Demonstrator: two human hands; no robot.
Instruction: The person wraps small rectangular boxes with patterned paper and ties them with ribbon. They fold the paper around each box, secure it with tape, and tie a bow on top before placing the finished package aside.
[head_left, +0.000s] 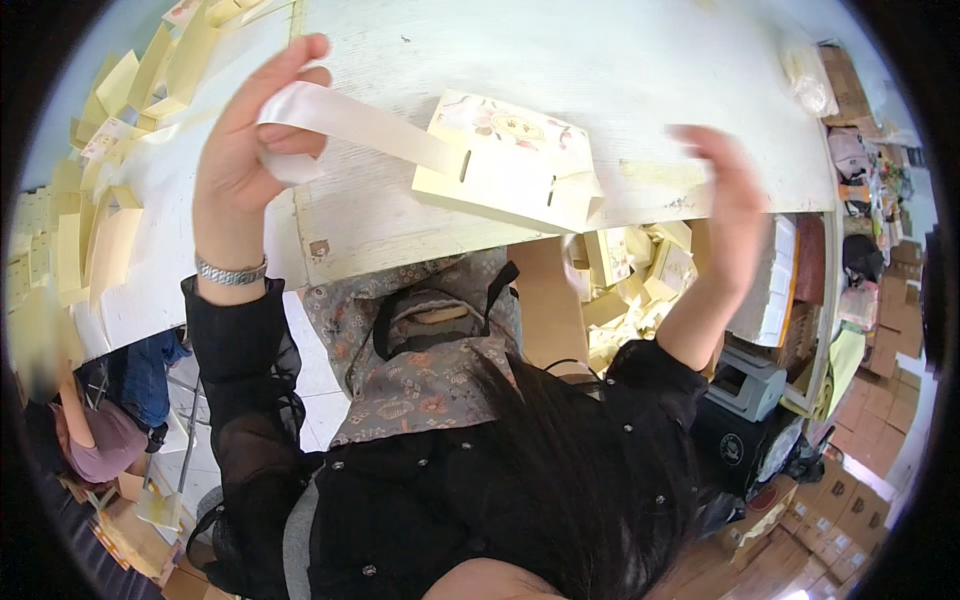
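My left hand is raised over the table at the left, with a white satin ribbon looped around its fingers. From there the ribbon runs to a slot in a pale yellow cardboard box, which lies tilted near the table's front edge and has a floral printed panel. A second slot shows at the box's right, where ribbon or card stands out. My right hand, blurred, hovers to the right of the box with its fingers apart and nothing in them.
Open yellow boxes line the left of the white table. Below the front edge, a cardboard carton holds more yellow boxes. A floral fabric bag lies before me. A person in a purple top is at the lower left.
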